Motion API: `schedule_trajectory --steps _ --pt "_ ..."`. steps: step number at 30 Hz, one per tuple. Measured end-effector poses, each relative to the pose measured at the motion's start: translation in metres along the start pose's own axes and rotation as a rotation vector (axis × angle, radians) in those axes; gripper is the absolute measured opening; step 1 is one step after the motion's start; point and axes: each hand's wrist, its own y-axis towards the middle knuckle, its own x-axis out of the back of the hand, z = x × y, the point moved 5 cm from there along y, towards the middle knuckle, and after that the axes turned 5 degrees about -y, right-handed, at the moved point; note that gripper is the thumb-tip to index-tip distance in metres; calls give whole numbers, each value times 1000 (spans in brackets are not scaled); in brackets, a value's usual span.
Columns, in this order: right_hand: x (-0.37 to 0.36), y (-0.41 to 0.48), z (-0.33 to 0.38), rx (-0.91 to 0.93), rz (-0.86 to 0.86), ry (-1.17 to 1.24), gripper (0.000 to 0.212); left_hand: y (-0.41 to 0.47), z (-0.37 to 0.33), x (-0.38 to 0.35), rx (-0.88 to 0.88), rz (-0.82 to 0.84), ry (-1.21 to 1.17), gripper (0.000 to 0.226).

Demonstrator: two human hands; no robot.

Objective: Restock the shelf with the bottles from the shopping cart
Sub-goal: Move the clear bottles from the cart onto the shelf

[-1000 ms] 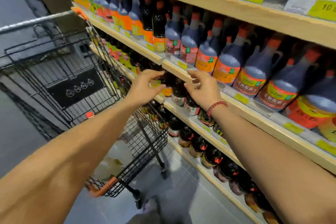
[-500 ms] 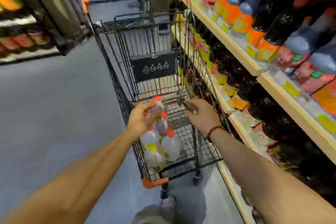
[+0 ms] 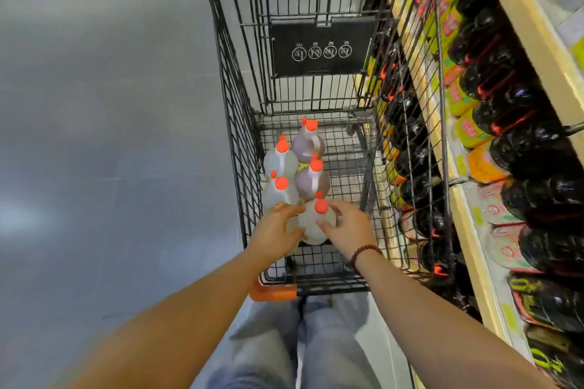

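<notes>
The bottles (image 3: pixel 308 148) are standing bunched together on the floor of the cart (image 3: pixel 240 142), and the nearest clear bottle (image 3: pixel 313 227) is sitting tight against its neighbours. A careless lift could be knocking one over, or the smooth plastic could be slipping from a loose hold. Both arms are reaching down into the cart. The left hand (image 3: pixel 273 232) and right hand (image 3: pixel 349 224) are flanking that bottle, fingers spread and lightly bent, touching its sides but not wrapping it, while the shelf (image 3: pixel 521 12) is waiting on the right.

Orange-capped bottles (image 3: pixel 308 148), clear and purplish, stand clustered upright in the black wire cart (image 3: pixel 240 136).
</notes>
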Motion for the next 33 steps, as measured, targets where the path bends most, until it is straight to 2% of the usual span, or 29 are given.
schedule_trajectory --steps 4,9,17,24,29,33 --pt "-20 14 -11 -17 -21 59 36 12 9 -8 27 -46 4 45" --pt "-30 22 -13 29 -125 179 23 10 21 -15 58 -128 17 39" --pt "-21 20 -26 113 -79 293 24 7 17 -11 88 -152 -39 39" --pt "40 9 -8 202 -125 410 21 -9 -3 -4 62 -112 22 39" --pt "107 -13 24 278 -240 485 20 -3 -55 17 -67 -54 -124 41" --pt "163 -42 58 365 -420 454 19 2 -111 37 -218 119 -292 54"
